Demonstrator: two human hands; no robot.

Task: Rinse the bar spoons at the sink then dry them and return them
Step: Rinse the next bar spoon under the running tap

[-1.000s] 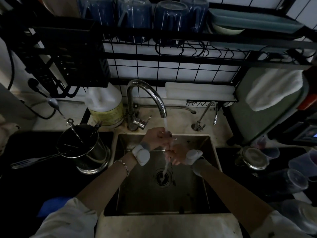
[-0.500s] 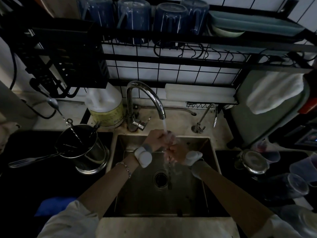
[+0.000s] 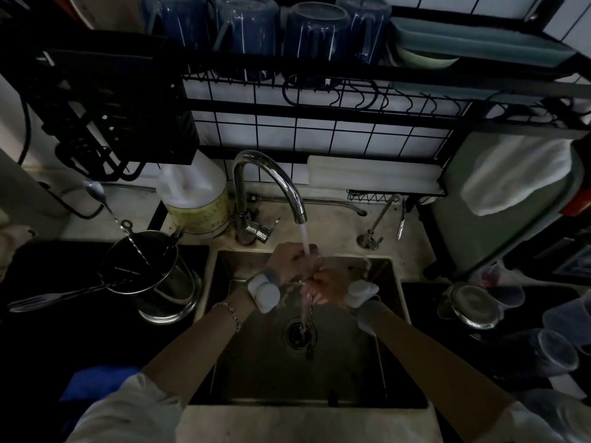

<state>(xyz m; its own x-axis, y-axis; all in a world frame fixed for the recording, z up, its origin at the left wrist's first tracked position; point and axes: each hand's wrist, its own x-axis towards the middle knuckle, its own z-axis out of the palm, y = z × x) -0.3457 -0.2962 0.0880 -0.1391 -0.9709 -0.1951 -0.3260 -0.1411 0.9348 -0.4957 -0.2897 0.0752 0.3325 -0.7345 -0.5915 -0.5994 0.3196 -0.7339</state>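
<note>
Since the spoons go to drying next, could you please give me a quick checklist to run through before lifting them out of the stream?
1. Water running from the tap: ok, the stream lands on both hands.
2. Bar spoons held firmly: ok, left hand and right hand are closed around them, and the twisted stems hang down toward the drain.
3. Spoons fully rinsed: cannot tell, too dark and blurred by water.
4. Cloth for drying: ok, a white towel hangs to the right.
5. Return spot: ok, the steel utensil holder stands left of the sink and already holds tools.
6. Number of spoons in hand: cannot tell.
</note>
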